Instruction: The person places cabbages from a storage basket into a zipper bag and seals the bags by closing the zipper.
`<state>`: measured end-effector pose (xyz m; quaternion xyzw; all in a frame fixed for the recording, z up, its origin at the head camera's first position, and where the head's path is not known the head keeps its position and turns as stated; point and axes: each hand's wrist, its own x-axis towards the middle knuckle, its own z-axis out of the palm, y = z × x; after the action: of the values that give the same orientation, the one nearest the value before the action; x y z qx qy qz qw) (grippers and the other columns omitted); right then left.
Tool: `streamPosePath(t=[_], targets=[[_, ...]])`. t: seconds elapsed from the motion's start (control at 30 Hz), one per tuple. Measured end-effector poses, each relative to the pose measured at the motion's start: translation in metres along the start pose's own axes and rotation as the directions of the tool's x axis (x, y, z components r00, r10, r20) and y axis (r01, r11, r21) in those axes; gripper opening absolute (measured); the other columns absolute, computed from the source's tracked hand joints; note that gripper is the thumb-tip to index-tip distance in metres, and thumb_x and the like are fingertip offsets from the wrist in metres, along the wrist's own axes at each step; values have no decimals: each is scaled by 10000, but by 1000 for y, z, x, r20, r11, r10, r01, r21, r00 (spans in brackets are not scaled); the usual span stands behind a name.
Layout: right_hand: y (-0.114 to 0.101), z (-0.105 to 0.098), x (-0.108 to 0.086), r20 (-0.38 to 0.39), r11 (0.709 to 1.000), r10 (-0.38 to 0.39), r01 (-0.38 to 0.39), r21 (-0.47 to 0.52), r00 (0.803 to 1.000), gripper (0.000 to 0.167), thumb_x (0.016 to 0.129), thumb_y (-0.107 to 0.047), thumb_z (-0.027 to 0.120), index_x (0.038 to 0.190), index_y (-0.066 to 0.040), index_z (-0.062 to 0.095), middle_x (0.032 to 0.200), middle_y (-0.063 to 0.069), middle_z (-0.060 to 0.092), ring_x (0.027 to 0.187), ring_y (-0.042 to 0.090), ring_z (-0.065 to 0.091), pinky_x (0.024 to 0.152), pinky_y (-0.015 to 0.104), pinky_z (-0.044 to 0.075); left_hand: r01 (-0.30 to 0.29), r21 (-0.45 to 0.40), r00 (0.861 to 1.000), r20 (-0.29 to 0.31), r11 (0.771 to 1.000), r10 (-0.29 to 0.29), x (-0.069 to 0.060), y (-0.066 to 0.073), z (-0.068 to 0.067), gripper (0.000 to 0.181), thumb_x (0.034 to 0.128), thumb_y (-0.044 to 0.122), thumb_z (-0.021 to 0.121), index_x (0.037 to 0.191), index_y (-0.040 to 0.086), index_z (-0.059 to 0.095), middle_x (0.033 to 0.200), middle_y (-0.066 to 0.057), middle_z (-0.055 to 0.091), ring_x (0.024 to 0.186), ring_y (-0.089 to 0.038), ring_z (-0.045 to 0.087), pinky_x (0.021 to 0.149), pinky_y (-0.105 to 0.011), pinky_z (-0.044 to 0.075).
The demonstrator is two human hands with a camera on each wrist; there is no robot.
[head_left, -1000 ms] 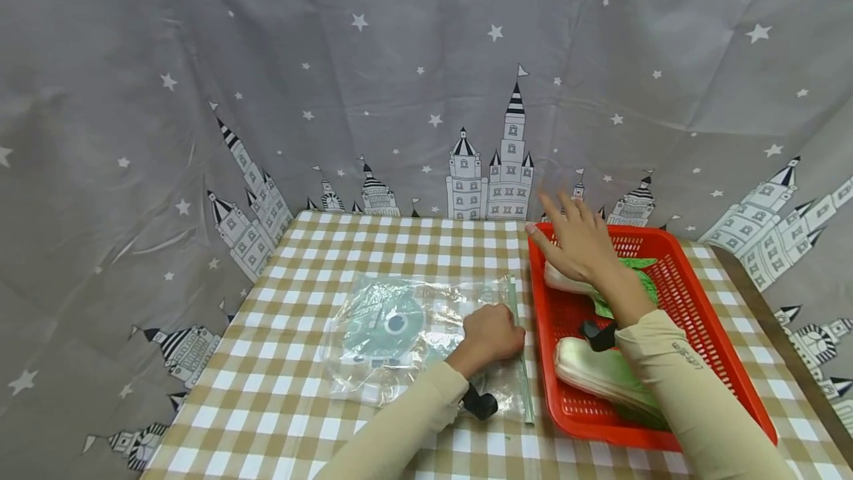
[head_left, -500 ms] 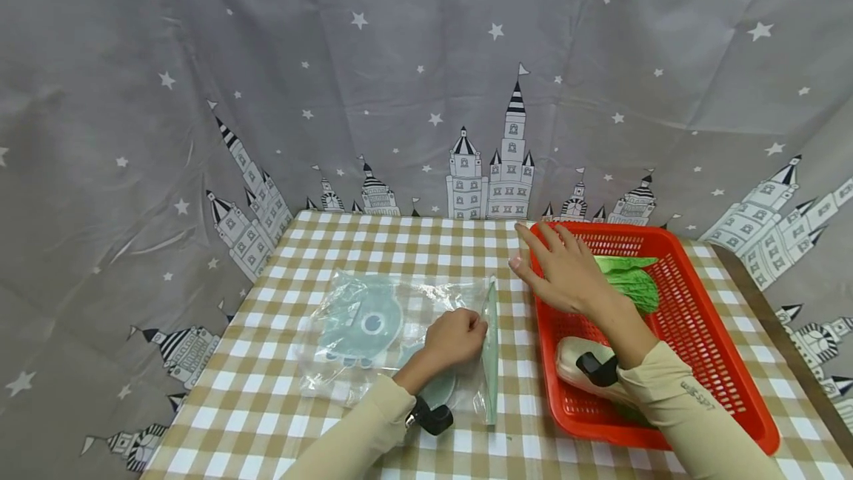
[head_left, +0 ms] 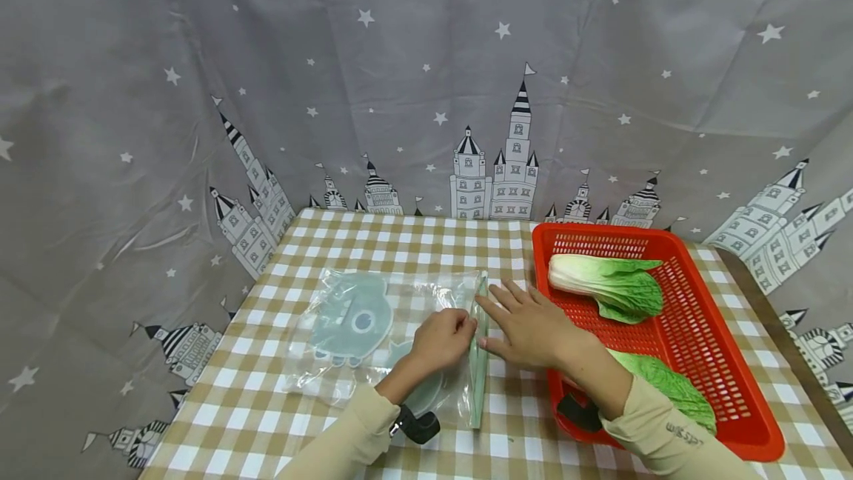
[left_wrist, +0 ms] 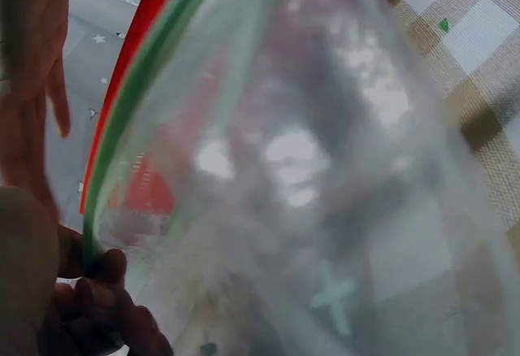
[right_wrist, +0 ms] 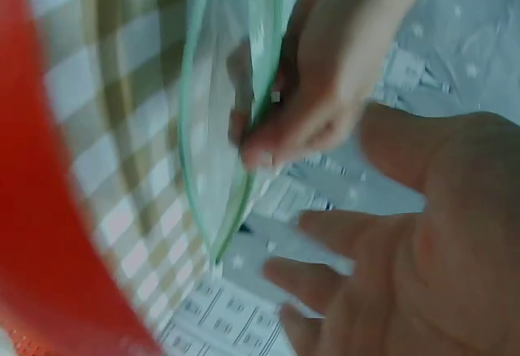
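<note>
From here I have the left hand (head_left: 443, 339) in a pinch, thumb against curled fingers; the right hand (head_left: 535, 328) hangs just beside it, fingers spread. Both sleeved forearms (head_left: 346, 428) slant inward.

We have free room along the left edge and back-left corner of the counter (head_left: 220, 413). The basket (head_left: 773, 441) blocks its right side, the curtain (head_left: 400, 102) its back; the right hand (head_left: 533, 328) lies across the lane between basket and bag (head_left: 416, 298), whose lips (right_wrist: 268, 39) stand parted, the left hand (head_left: 443, 339) at one.
</note>
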<state>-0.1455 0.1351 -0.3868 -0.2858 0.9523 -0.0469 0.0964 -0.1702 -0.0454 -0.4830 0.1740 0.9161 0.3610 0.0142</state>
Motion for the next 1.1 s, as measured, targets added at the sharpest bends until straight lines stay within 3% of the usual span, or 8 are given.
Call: streamPosePath(t=[0.1, 0.2, 0.4, 0.57, 0.67, 0.83, 0.93, 1.1], targets=[[-13, 1, 1, 108, 999, 25, -22, -31, 994, 678, 932, -470, 609, 1428, -28, 478, 1499, 167, 406, 1434, 356, 250, 1120, 570, 217, -18, -10, 999, -42, 1000, 17, 1, 2, 0, 368, 940, 222, 555, 590, 185, 447, 497, 81, 398, 440, -81, 397, 398, -269, 296], [-23, 7, 5, 157, 997, 41, -31, -65, 987, 733, 883, -477, 676, 1415, -10, 488, 1489, 140, 429, 1433, 326, 266, 1124, 537, 237, -24, -38, 997, -73, 999, 21, 0, 4, -1, 365, 939, 209, 547, 592, 180, 438, 495, 77, 386, 440, -87, 390, 402, -268, 293], [-36, 29, 14, 129, 985, 22, 0, -170, 991, 762, 863, -525, 639, 1408, -11, 503, 1514, 98, 403, 1444, 263, 254, 1141, 481, 224, -18, -158, 994, -114, 987, 0, -2, 8, -4, 366, 941, 162, 492, 578, 172, 451, 483, 85, 374, 435, -85, 364, 409, -249, 286], [-51, 56, 20, 118, 940, 34, 8, -342, 992, 620, 845, -478, 619, 1301, -57, 628, 1485, 82, 444, 1439, 246, 261, 1152, 457, 184, -24, -276, 994, -107, 961, -6, -7, 15, -16, 354, 906, 113, 478, 558, 153, 425, 495, 85, 351, 469, -74, 349, 454, -231, 307], [-60, 68, 24, 131, 934, 71, -19, -356, 989, 615, 824, -356, 677, 1324, -7, 590, 1499, 122, 412, 1437, 271, 255, 1151, 421, 201, -32, -375, 997, -82, 926, 1, -7, 22, -30, 369, 926, 90, 469, 564, 138, 413, 508, 75, 348, 478, -69, 344, 478, -224, 324], [-66, 79, 30, 67, 969, 90, -72, -235, 994, 768, 727, -230, 779, 1348, 117, 489, 1525, 235, 308, 1425, 361, 249, 1137, 446, 236, -15, -540, 999, -41, 842, -8, -9, 30, -56, 406, 972, 61, 442, 573, 104, 374, 463, 41, 334, 386, -82, 293, 389, -223, 272], [-63, 85, 32, 61, 982, 96, -85, -169, 993, 740, 787, -300, 748, 1369, 79, 492, 1543, 262, 243, 1435, 398, 193, 1145, 496, 183, 6, -608, 1000, -6, 794, -13, -10, 32, -68, 398, 976, 46, 436, 580, 80, 421, 467, 17, 385, 383, -105, 347, 388, -236, 321], [-56, 87, 35, 114, 993, 103, -96, -70, 988, 580, 917, -252, 610, 1418, 8, 476, 1584, 258, 118, 1467, 387, 53, 1160, 518, 88, 27, -697, 1000, 24, 717, -14, -9, 32, -78, 348, 954, 15, 427, 615, 20, 508, 511, -13, 443, 418, -117, 390, 429, -253, 360]])
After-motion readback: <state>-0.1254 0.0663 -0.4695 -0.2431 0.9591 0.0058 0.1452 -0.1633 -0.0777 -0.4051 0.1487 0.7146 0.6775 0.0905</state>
